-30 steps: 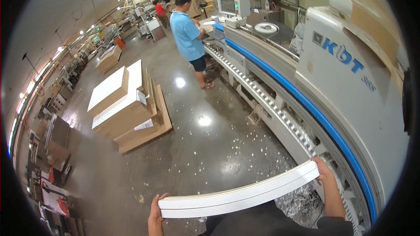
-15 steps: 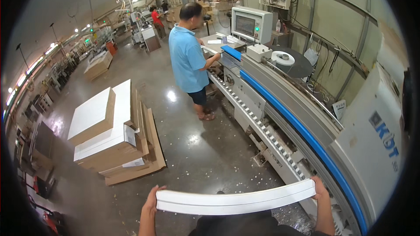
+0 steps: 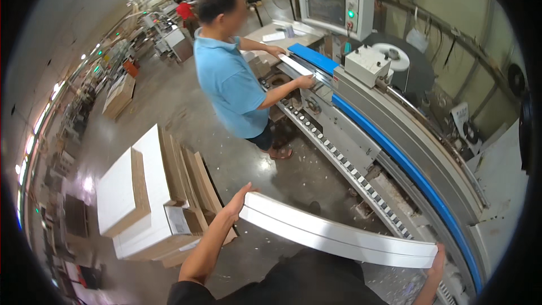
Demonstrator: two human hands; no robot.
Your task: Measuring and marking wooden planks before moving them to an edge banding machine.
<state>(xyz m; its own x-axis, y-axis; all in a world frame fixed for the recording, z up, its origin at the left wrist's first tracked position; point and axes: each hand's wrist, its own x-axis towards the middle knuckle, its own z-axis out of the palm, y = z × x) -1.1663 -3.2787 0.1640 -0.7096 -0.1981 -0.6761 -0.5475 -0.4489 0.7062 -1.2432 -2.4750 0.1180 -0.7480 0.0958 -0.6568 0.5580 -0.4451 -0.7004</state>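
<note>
My left hand [image 3: 240,203] and my right hand [image 3: 437,262] hold a pair of long, narrow white board strips [image 3: 339,236] by their ends. A thin dark line runs lengthwise between the two strips. They are tilted, the left end farther from me than the right, in front of my body. Past them, a person in a light blue shirt [image 3: 226,85] stands at the machine's far end, both hands on another white strip [image 3: 296,66] beside the blue cover.
To the right runs a long grey machine [image 3: 389,116] with a blue rail [image 3: 395,155] and a roller track [image 3: 344,164]. A monitor [image 3: 326,8] stands at its far end. Cardboard-wrapped white panels [image 3: 121,189] are stacked on the floor to my left.
I have moved forward along the machine, closer to the person in blue. The left end of my strips has swung up and away. The person's arms have reached out along their strip.
</note>
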